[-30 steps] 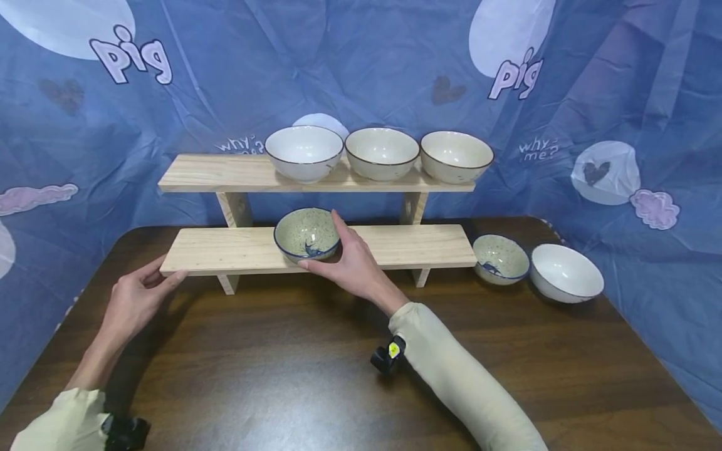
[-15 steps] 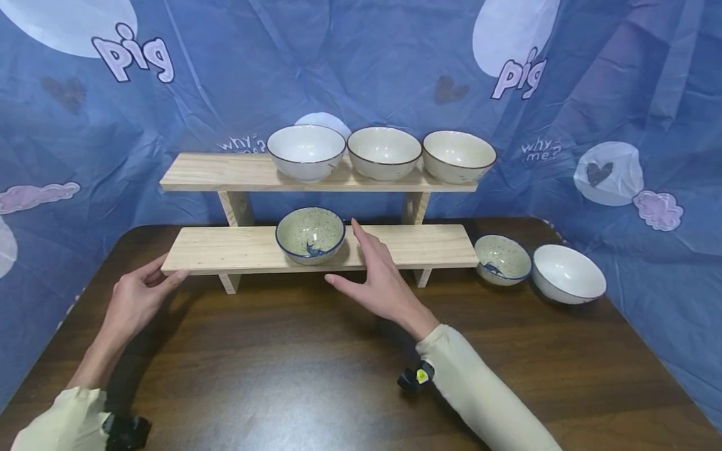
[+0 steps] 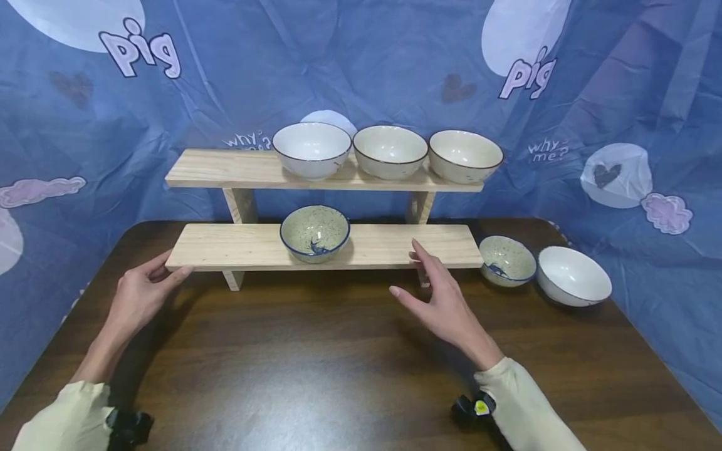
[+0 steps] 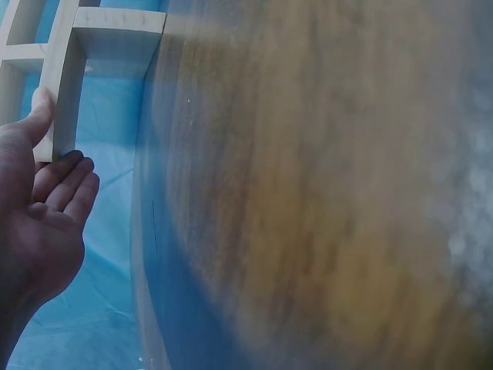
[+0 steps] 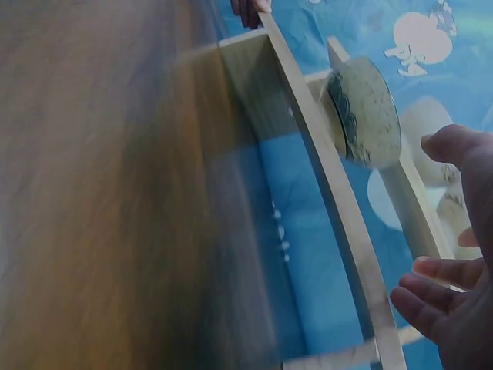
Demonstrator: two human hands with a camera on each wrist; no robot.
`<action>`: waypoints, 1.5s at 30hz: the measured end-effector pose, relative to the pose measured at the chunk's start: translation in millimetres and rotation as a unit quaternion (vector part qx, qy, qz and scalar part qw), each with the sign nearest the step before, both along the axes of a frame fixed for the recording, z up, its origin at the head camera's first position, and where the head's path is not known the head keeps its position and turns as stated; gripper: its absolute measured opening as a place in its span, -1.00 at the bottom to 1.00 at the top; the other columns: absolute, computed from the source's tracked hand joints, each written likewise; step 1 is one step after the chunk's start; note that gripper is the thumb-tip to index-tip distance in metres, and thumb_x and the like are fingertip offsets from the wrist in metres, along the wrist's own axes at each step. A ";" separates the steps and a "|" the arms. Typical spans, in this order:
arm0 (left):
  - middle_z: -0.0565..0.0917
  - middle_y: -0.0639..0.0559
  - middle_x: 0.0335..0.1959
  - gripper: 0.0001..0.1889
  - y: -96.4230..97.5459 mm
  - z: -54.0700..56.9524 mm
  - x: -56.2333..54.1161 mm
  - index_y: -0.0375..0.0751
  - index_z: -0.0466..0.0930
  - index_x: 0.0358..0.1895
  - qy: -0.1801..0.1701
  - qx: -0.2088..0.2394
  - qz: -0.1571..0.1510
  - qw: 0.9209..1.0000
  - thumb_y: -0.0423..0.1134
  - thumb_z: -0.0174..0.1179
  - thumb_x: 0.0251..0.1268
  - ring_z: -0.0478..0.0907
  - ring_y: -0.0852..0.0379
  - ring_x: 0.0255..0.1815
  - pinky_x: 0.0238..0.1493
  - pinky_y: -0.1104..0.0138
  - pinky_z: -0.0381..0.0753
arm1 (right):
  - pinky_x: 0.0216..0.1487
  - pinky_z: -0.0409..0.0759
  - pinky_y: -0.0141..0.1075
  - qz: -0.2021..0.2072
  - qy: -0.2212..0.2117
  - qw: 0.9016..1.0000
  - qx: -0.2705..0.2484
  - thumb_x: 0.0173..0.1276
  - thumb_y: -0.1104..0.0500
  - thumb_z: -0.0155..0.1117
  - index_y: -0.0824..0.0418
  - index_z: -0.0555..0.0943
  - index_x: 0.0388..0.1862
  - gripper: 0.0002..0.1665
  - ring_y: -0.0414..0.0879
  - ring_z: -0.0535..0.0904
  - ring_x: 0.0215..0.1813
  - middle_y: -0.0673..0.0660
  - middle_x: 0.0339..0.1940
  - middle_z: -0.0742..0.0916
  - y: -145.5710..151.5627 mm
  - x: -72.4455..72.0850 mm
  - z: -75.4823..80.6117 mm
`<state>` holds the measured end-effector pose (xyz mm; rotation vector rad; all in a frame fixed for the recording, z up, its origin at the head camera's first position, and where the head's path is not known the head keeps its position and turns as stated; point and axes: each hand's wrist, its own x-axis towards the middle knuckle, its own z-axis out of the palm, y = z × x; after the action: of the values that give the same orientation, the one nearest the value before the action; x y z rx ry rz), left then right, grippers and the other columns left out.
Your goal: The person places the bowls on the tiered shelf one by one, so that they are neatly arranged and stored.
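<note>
My left hand (image 3: 138, 294) holds the left end of the lower board of a two-tier wooden shelf (image 3: 254, 247). In the left wrist view its thumb (image 4: 40, 116) lies along the board and the other fingers are at the board's end. On the lower board sits a speckled green bowl (image 3: 314, 233) with a blue rim, upright. My right hand (image 3: 445, 304) is in front of the board's right part, fingers spread and holding nothing. A second speckled bowl (image 3: 507, 262) and a white bowl (image 3: 573, 277) stand on the table past the shelf's right end.
Along the upper board stand three brown-rimmed bowls: a white bowl (image 3: 312, 150), a cream bowl (image 3: 390, 152) and another cream bowl (image 3: 465, 156). Behind the brown wooden table (image 3: 316, 351) hangs a blue printed cloth (image 3: 361, 62).
My right hand has let go of the speckled bowl on the lower board and moved away to the right. The left hand has stayed at the shelf's end.
</note>
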<state>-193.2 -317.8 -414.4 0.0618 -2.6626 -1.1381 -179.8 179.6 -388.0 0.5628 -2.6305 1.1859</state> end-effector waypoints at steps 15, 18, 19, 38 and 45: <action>0.57 -0.47 0.21 -0.26 1.5 3.6 0.1 -0.47 0.34 0.48 -0.005 0.009 -0.005 1.000 0.05 0.25 0.52 0.53 -0.41 0.23 -0.26 0.71 0.33 | 0.19 0.53 0.17 -0.083 0.004 0.997 -0.001 0.39 0.14 0.48 0.28 0.19 0.65 -0.02 0.25 0.53 0.30 0.34 0.34 0.56 67.7 30.7 -13.7; 0.58 -0.47 0.20 -0.27 1.5 3.6 0.0 -0.47 0.34 0.48 -0.004 0.010 -0.006 1.000 0.04 0.25 0.52 0.53 -0.42 0.23 -0.26 0.71 0.34 | 0.17 0.54 0.19 -0.106 0.001 0.994 0.007 0.42 0.12 0.46 0.27 0.17 0.65 -0.03 0.28 0.55 0.27 0.36 0.32 0.56 80.2 36.9 -14.4; 0.57 -0.48 0.21 -0.27 1.4 3.6 0.0 -0.48 0.34 0.49 -0.004 0.009 -0.007 1.000 0.04 0.24 0.52 0.53 -0.43 0.23 -0.27 0.71 0.34 | 0.16 0.54 0.19 -0.113 0.001 0.994 0.009 0.43 0.11 0.46 0.27 0.17 0.65 -0.03 0.28 0.55 0.27 0.37 0.32 0.56 84.1 38.2 -14.9; 0.55 -0.46 0.24 -0.25 -1.4 2.5 2.4 -0.43 0.31 0.51 -0.008 0.010 -0.007 1.000 0.05 0.24 0.52 0.51 -0.42 0.25 -0.25 0.70 0.34 | 0.13 0.46 0.26 -0.252 -0.019 0.966 0.053 0.42 0.01 0.43 0.42 0.12 0.62 0.03 0.40 0.59 0.12 0.53 0.16 0.59 140.8 29.1 -30.4; 0.56 -0.45 0.23 -0.27 -0.6 1.6 1.0 -0.44 0.32 0.51 -0.008 0.011 -0.009 1.000 0.03 0.25 0.52 0.52 -0.40 0.24 -0.25 0.70 0.35 | 0.19 0.44 0.29 -0.254 -0.074 0.963 0.051 0.47 -0.12 0.36 0.38 -0.03 0.68 0.13 0.45 0.54 0.22 0.62 0.29 0.51 154.6 16.8 -32.2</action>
<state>-192.2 -318.3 -412.8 0.0518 -2.6705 -1.1759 -162.9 334.2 -420.2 -0.1973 -2.7222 0.9624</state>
